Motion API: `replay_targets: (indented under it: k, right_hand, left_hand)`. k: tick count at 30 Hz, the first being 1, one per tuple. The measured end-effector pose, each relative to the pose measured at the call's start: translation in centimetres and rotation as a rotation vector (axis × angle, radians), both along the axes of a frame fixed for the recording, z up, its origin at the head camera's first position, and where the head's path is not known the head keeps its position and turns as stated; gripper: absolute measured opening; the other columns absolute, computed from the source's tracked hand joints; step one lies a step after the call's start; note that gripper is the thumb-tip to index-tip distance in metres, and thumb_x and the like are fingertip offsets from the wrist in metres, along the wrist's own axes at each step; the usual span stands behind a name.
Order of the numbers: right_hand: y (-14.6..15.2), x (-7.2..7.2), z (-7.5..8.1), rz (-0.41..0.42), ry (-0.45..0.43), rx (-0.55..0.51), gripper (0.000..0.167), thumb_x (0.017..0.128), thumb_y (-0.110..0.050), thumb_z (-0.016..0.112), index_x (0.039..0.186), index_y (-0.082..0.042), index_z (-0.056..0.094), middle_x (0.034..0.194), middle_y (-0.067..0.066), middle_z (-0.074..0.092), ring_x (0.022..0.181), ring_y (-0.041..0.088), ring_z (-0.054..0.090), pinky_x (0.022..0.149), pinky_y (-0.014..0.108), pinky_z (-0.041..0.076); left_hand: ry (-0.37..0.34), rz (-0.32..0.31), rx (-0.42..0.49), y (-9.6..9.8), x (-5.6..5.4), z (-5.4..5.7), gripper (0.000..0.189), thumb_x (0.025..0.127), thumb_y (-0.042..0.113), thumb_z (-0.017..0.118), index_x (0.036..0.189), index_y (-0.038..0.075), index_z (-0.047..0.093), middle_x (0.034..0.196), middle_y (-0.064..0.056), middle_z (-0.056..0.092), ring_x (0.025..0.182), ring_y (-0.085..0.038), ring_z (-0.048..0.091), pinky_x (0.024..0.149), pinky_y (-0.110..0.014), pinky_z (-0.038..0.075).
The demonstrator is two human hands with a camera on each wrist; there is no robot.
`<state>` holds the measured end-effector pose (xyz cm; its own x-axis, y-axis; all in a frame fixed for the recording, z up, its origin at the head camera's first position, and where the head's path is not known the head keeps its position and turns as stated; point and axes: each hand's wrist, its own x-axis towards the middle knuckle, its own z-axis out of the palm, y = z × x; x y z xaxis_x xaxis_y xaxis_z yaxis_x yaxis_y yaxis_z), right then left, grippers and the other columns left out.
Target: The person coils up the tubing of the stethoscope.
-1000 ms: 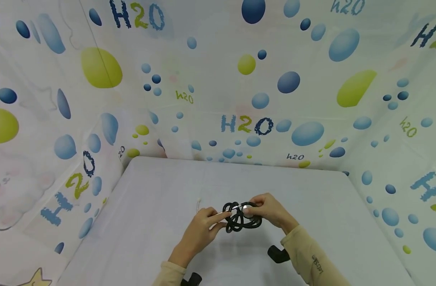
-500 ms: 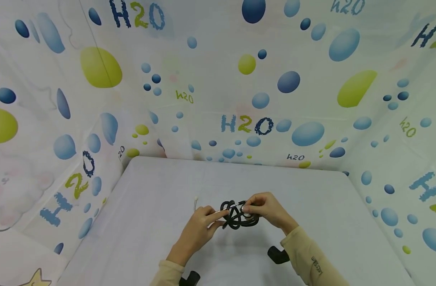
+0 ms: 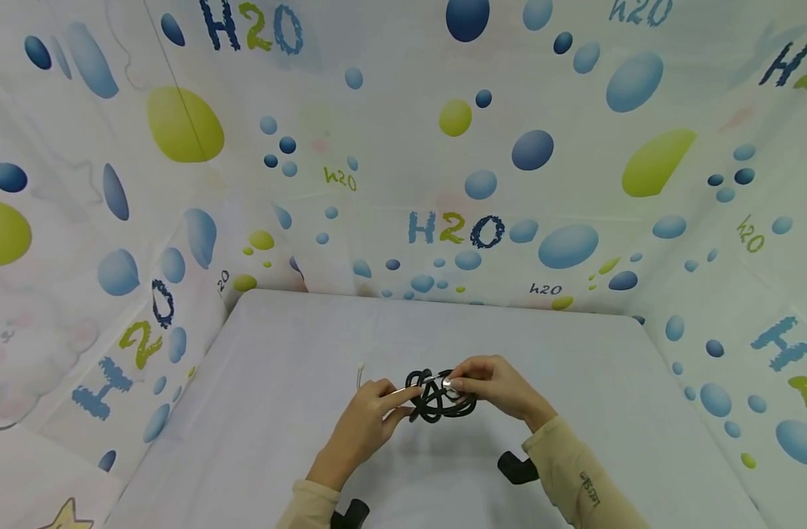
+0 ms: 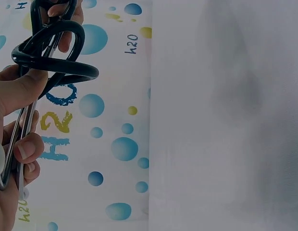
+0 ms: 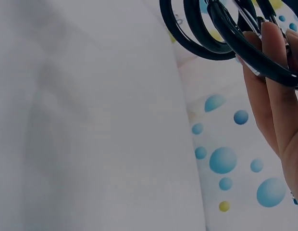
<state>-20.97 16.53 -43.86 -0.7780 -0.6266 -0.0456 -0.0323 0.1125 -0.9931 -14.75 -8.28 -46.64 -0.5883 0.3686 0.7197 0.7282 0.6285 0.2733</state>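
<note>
Both hands hold a stethoscope (image 3: 436,414) up over the white table, its black tubing bunched in loops. My left hand (image 3: 367,422) grips the metal ear tubes and the tubing beside them; in the left wrist view its thumb lies on a black loop and its fingers wrap the metal tubes (image 4: 29,120). A pale ear tip (image 3: 361,366) sticks out beyond that hand. My right hand (image 3: 499,386) pinches the right end of the bundle at the shiny round chest piece (image 3: 447,383). The right wrist view shows its fingers (image 5: 279,96) behind a black loop, partly hidden.
A white-covered table (image 3: 298,330) lies beneath the hands. Behind and beside it hang white sheets (image 3: 403,132) printed with blue and green drops. Black wrist devices (image 3: 517,469) sit under each forearm.
Hands and stethoscope have shifted slightly to the left. Both hands keep their hold, and the right fingers have shifted a little at the chest piece.
</note>
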Motion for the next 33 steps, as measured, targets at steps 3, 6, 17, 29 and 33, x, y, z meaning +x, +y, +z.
replay_targets:
  k: [3,6,17,29,33]
  right_hand:
    - [-0.3,0.0,0.0,-0.031,-0.023,0.012,0.03,0.089,-0.008,0.065,0.103,0.016,0.053,0.089,0.021,0.066,0.074,0.018,0.067,0.074,0.037,0.055]
    - [-0.4,0.0,0.2,-0.058,-0.061,0.048,0.035,0.087,-0.012,0.068,0.107,0.011,0.049,0.085,0.019,0.068,0.074,0.02,0.068,0.076,0.038,0.055]
    - [-0.8,0.3,1.1,-0.115,-0.123,0.168,0.037,0.084,-0.013,0.07,0.104,0.017,0.061,0.082,0.005,0.068,0.075,0.014,0.064,0.075,0.032,0.053]
    - [-1.2,1.0,1.2,-0.296,-0.129,0.129,0.032,0.086,-0.007,0.067,0.109,0.009,0.051,0.083,0.006,0.067,0.072,0.012,0.061,0.064,0.028,0.051]
    - [-1.3,1.3,1.5,-0.302,-0.158,0.094,0.03,0.088,-0.006,0.064,0.108,0.009,0.049,0.081,0.006,0.065,0.072,0.013,0.061,0.066,0.03,0.053]
  left_hand:
    - [-0.001,0.002,-0.007,-0.1,0.0,0.0,0.039,0.066,0.011,0.083,0.104,0.015,0.074,0.074,0.002,0.055,0.06,-0.007,0.039,0.055,-0.017,0.037]
    - [-0.002,0.005,-0.011,-0.2,0.0,0.0,0.039,0.066,0.01,0.083,0.104,0.015,0.074,0.074,0.002,0.055,0.06,-0.007,0.039,0.055,-0.017,0.037]
    - [-0.02,0.015,-0.026,-0.1,0.1,0.2,0.04,0.067,0.008,0.083,0.106,0.016,0.073,0.075,0.001,0.055,0.061,-0.009,0.041,0.056,-0.018,0.04]
    - [-0.052,0.013,0.002,-0.1,0.0,0.1,0.046,0.068,0.009,0.083,0.112,0.016,0.071,0.074,0.001,0.054,0.062,-0.007,0.043,0.056,-0.019,0.04]
    - [-0.078,0.02,0.005,-0.1,0.1,0.2,0.052,0.069,0.006,0.082,0.118,0.012,0.067,0.075,0.0,0.054,0.063,-0.007,0.044,0.057,-0.02,0.042]
